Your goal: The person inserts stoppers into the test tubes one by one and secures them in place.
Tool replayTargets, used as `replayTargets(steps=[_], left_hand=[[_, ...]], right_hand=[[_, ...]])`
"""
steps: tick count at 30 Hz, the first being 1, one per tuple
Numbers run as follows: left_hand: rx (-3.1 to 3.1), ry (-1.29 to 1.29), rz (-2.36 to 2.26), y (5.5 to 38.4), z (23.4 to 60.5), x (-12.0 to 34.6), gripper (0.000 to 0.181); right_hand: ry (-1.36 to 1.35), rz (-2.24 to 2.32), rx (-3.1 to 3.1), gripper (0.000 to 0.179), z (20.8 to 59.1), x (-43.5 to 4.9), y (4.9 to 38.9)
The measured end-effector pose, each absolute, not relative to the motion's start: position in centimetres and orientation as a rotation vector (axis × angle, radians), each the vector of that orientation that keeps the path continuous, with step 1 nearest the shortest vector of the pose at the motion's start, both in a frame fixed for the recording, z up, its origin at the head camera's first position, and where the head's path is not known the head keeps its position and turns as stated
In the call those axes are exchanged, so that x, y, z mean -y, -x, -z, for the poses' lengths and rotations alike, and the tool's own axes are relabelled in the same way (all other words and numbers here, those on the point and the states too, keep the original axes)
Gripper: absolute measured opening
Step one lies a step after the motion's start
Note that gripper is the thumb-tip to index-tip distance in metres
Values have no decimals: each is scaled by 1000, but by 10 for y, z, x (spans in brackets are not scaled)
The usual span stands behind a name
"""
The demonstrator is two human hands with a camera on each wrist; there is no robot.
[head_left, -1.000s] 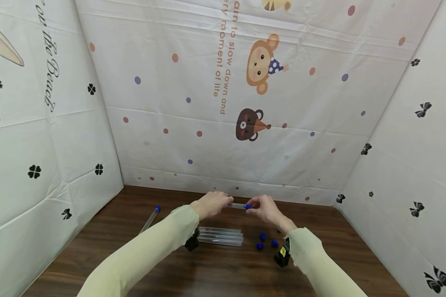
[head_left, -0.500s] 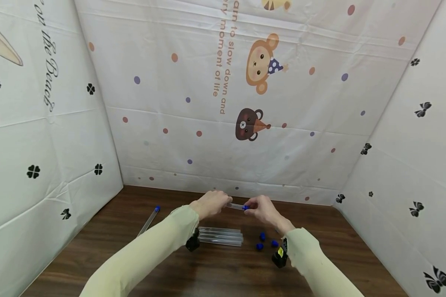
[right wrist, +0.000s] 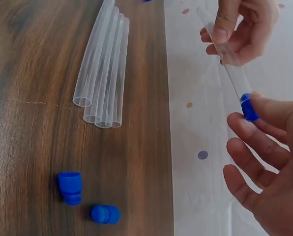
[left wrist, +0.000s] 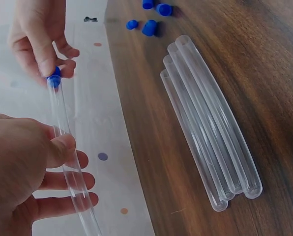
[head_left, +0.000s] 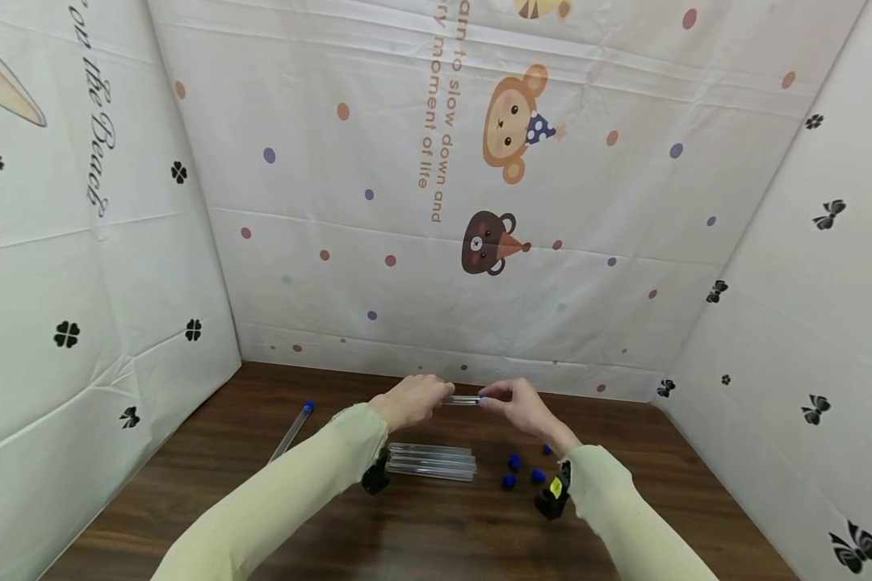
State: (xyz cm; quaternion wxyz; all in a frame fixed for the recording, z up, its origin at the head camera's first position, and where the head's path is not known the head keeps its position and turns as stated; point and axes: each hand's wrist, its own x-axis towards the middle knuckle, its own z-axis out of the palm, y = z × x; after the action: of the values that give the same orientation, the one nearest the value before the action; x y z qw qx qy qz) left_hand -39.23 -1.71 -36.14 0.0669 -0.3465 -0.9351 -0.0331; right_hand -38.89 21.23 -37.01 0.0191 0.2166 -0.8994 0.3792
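My left hand (head_left: 414,401) grips a clear test tube (left wrist: 61,108) around its middle, thumb on one side and fingers spread behind it. At the tube's mouth sits a blue stopper (right wrist: 249,109), which my right hand (head_left: 521,405) pinches between thumb and index finger. The other right fingers are loosely bent away from the tube. In the left wrist view the stopper's narrower end lies at the tube's rim. Both hands are held up near the back of the table, over the loose tubes' far side.
Several clear test tubes (head_left: 430,462) lie side by side on the wooden table (head_left: 436,532). Several blue stoppers (head_left: 514,462) are scattered to their right. A tube with a blue stopper (head_left: 291,432) lies at the left, partly behind the left sleeve. Printed cloth walls (head_left: 334,290) surround the table.
The held tube tilted slightly and has come back level. My right fingers have shifted a little on the stopper and now cover more of it in the head view. The left hand stays nearly still.
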Motion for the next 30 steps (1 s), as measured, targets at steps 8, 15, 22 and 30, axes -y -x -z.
replayTargets(steps=[8,15,22,30], left_hand=[[2836,1043,80,393,363,18,24],[2837,1060,83,392,361,20,24],[2842,1077,91,390,360,21,23],[2851,1065,86,389,359,20,24]], right_hand=[[-737,-1141,2857,31,373,-215,387],[-734,-1061,2866,32,379,-207,386],[-748,-1014,2798,33,387,-200,389],[-614,-992,2782,37,391,-196,387]])
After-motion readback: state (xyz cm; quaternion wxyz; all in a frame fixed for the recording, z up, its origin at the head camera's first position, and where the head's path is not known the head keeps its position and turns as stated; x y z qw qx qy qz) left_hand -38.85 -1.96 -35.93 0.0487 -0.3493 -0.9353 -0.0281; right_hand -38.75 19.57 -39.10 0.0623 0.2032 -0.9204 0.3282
